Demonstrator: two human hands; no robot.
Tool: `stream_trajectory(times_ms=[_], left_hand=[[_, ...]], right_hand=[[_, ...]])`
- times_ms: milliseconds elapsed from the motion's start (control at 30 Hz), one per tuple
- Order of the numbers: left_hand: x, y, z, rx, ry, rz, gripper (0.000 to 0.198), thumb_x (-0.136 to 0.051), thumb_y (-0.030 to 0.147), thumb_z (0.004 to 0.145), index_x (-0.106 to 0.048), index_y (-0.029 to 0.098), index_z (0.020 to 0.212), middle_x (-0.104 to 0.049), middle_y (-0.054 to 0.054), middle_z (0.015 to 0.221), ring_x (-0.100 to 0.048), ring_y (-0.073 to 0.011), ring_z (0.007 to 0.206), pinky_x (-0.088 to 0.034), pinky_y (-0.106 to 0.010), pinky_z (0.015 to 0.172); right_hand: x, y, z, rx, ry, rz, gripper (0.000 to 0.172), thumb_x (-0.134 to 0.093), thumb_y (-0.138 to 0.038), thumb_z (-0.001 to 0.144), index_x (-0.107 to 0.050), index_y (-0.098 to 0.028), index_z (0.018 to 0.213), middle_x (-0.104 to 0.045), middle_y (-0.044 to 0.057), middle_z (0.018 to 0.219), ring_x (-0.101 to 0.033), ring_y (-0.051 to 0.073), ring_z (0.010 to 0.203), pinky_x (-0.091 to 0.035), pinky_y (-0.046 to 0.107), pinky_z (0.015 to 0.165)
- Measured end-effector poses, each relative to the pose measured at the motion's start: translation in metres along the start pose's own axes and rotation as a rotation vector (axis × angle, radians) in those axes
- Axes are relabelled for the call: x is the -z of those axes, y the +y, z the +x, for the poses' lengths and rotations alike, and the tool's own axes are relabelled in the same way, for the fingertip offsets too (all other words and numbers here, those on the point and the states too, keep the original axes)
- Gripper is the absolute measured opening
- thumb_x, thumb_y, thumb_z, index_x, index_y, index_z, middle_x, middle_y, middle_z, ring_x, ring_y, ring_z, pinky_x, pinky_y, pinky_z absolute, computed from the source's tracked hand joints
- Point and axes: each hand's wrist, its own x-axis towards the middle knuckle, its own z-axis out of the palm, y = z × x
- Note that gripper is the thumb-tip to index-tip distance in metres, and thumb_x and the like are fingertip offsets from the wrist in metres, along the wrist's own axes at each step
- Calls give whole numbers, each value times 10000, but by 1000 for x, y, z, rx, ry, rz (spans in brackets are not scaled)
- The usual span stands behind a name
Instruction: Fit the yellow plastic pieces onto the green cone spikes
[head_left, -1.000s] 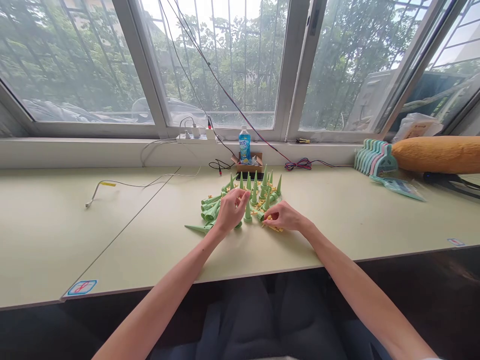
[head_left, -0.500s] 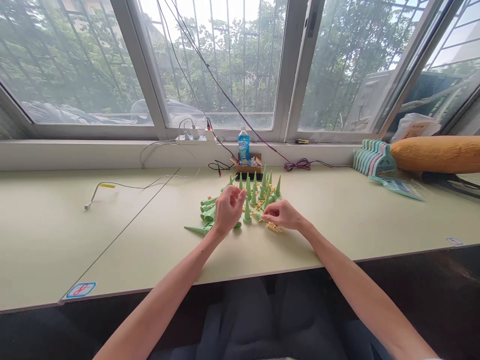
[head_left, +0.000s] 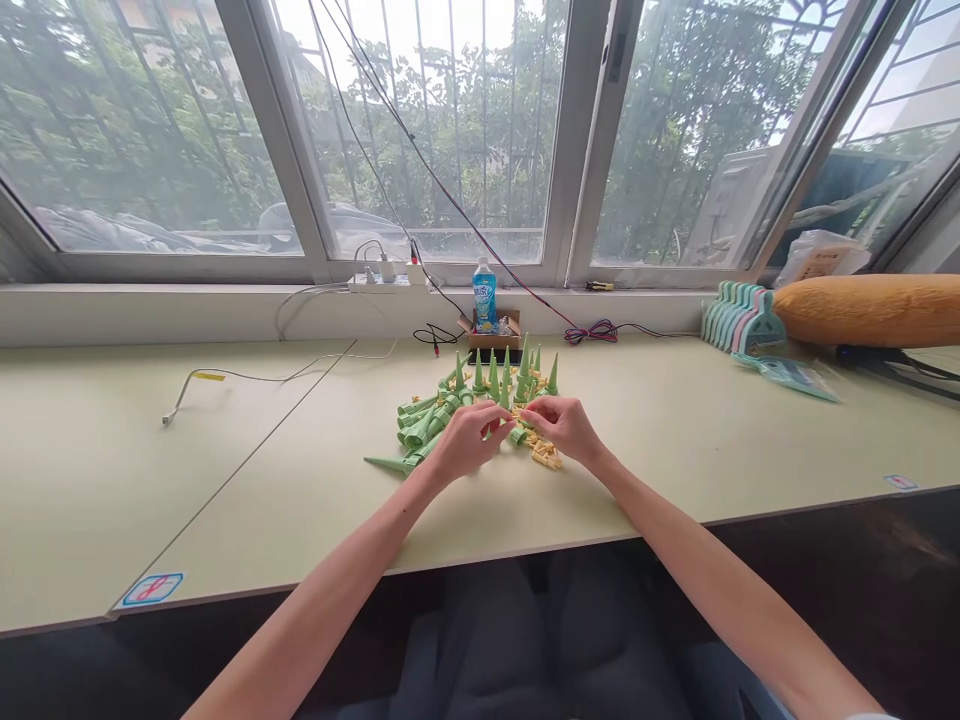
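Note:
My left hand (head_left: 472, 438) is pinched closed at the front of a group of green cones; what its fingertips hold is too small to make out. Just to the right, my right hand (head_left: 562, 424) is also closed in a pinch, its fingertips close to those of the left, with anything in them too small to name. Several green cones (head_left: 478, 376) stand upright behind the hands. Other green cones (head_left: 421, 426) lie in a pile at the left. Small yellow pieces (head_left: 547, 455) are scattered beside and below my right hand, near a short green part (head_left: 518, 436).
A blue bottle (head_left: 484, 296) stands by a small cardboard box (head_left: 495, 340) at the back. Coiled cables (head_left: 592, 332) lie along the wall. Teal and pink plastic items (head_left: 742, 316) and an orange cushion (head_left: 870, 308) are at the right. A thin cable (head_left: 247, 373) crosses the left side.
My left hand has lowered and turned toward my right hand, which has risen slightly. Their fingertips are now close together. The whole view has shifted slightly.

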Motion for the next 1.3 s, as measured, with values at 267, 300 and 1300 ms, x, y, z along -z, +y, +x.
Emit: stream_trajectory(times_ms=[267, 300, 1300], left_hand=[[-1, -2, 1, 59, -8, 30, 128, -570, 270, 901, -652, 173, 877, -601, 8, 696, -488, -88, 568, -393, -214, 569], [0, -2, 1, 59, -10, 30, 136, -565, 275, 906, -655, 174, 891, -609, 5, 711, -488, -87, 567, -394, -215, 570], [4, 5, 4, 193, 330, -13, 211, -522, 388, 924, -591, 189, 930, -567, 23, 703, -396, -65, 465, -375, -214, 505]], right_hand=[[0, 1, 0, 15, -25, 17, 350, -599, -493, 858, -665, -162, 765, -501, -20, 525, -404, 96, 473, -327, 230, 448], [-1, 1, 0, 16, -28, 19, 351, -597, -493, 860, -664, -162, 765, -494, -23, 522, -401, 95, 472, -325, 230, 446], [0, -7, -1, 21, 23, -52, 317, -550, -465, 889, -624, -169, 804, -608, 21, 684, -434, 90, 485, -351, 226, 447]])
